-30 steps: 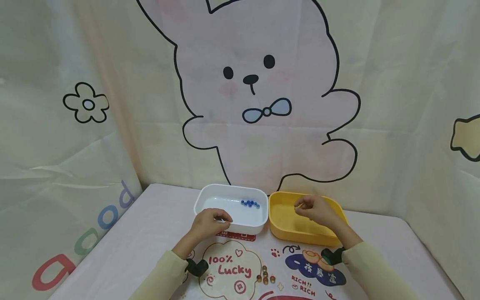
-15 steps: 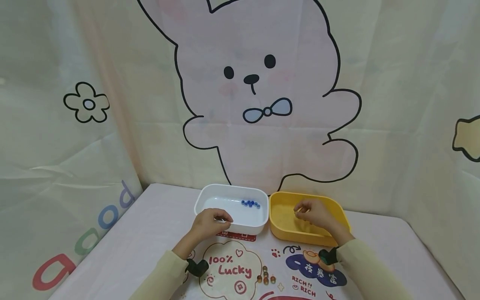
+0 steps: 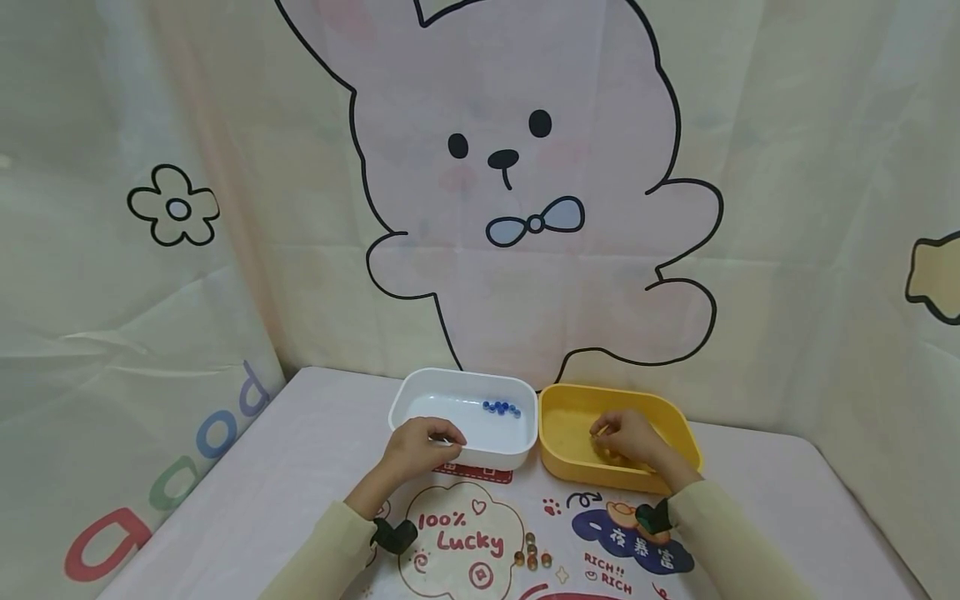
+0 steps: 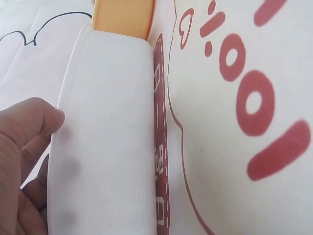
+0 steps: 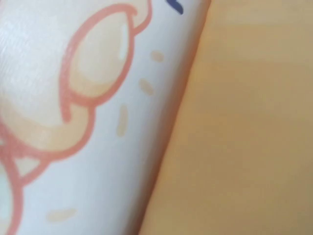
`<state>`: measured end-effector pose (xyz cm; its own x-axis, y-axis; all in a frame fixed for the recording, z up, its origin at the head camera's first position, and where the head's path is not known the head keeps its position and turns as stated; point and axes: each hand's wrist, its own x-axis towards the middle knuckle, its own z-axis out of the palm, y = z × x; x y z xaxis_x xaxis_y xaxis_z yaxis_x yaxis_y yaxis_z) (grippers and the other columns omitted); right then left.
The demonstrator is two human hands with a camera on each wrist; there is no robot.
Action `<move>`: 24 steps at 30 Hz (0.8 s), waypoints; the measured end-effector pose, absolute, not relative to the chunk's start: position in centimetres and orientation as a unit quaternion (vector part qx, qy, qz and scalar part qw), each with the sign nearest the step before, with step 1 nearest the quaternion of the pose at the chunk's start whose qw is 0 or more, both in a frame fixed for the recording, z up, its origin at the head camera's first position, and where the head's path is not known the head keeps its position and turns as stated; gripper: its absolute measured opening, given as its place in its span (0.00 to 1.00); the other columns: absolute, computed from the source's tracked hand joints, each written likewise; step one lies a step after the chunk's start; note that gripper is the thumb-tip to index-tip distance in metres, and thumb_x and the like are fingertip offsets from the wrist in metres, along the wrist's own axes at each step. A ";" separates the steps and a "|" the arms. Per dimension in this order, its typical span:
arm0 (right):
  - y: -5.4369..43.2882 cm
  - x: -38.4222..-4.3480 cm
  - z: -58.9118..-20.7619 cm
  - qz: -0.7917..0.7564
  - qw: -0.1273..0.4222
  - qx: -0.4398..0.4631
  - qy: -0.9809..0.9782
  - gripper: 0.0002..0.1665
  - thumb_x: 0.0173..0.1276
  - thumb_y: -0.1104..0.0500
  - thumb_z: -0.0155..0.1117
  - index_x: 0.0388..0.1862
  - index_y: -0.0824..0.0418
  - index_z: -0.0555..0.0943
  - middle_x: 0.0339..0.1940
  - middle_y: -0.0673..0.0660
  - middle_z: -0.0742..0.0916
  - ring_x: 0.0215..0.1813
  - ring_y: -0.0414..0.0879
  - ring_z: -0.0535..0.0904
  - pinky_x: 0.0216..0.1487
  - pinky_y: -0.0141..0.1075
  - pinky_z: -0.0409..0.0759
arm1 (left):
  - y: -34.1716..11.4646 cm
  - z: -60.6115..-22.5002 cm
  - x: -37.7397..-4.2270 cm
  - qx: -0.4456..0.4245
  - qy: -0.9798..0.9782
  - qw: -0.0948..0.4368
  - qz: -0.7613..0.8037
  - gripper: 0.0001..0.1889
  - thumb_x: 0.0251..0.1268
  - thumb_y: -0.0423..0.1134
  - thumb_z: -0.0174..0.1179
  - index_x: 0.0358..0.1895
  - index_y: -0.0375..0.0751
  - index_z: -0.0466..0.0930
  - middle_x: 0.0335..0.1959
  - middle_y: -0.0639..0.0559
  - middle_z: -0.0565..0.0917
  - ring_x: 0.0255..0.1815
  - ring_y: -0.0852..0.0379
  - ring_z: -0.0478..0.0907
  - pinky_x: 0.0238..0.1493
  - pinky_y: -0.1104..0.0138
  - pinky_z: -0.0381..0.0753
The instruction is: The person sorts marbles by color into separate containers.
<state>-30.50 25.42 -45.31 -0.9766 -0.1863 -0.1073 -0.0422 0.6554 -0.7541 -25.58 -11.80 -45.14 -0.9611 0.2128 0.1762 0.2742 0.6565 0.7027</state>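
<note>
My left hand point(image 3: 420, 446) grips the near rim of a white plastic bin point(image 3: 420, 387). In the left wrist view, fingers show as dark shadows through the bin's wall point(image 4: 105, 137). Several small blue marbles point(image 3: 501, 407) lie inside, toward its right end. My right hand point(image 3: 633, 435) reaches down into a yellow plastic bin point(image 3: 566, 458), fingers bent and fingertips low over its floor. Whether something is between those fingertips, I cannot tell. The right wrist view has only the yellow bin's side wall point(image 5: 234, 132) and the printed tablecloth.
Several amber-brown marbles point(image 3: 532, 550) sit on the printed tablecloth point(image 3: 337, 417) in front of the bins, beside the "Lucky" print. Both bins stand side by side near the back edge. A curtain with a cartoon bear point(image 3: 517, 308) hangs behind the table.
My right hand has moved down and slightly nearer to me inside the yellow bin. The left hand, both bins and the marbles have stayed where they were.
</note>
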 end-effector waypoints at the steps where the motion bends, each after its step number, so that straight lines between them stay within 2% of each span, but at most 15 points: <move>1: 25.4 -30.5 -45.4 -0.410 0.090 -0.058 0.906 0.10 0.60 0.65 0.66 0.42 0.66 0.82 0.27 0.56 0.80 0.26 0.48 0.75 0.29 0.36 0.77 | -11.8 -45.2 -25.6 -0.133 -0.909 0.039 -0.392 0.03 0.55 0.45 0.67 0.30 0.63 0.84 0.33 0.65 0.84 0.37 0.61 0.78 0.35 0.66 0.75; 9: 25.5 -30.8 -45.7 -0.405 0.102 -0.028 0.908 0.11 0.60 0.66 0.66 0.42 0.66 0.82 0.29 0.56 0.80 0.27 0.48 0.74 0.30 0.36 0.76 | -11.9 -45.4 -25.7 -0.133 -0.911 0.041 -0.389 0.03 0.55 0.46 0.67 0.30 0.64 0.84 0.33 0.65 0.84 0.37 0.62 0.77 0.35 0.66 0.75; 24: 25.5 -31.1 -45.9 -0.390 0.098 -0.035 0.915 0.12 0.58 0.65 0.66 0.42 0.66 0.83 0.28 0.56 0.79 0.26 0.46 0.73 0.28 0.34 0.73 | -11.9 -45.2 -25.7 -0.132 -0.911 0.038 -0.390 0.03 0.55 0.45 0.67 0.30 0.63 0.84 0.33 0.64 0.84 0.38 0.61 0.77 0.36 0.66 0.75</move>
<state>-31.09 25.53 -45.90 -0.9785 -0.1399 -0.1518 0.0128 0.6929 -0.7210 -25.67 -11.87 -45.21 -0.9620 0.2110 0.1731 0.2709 0.6613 0.6995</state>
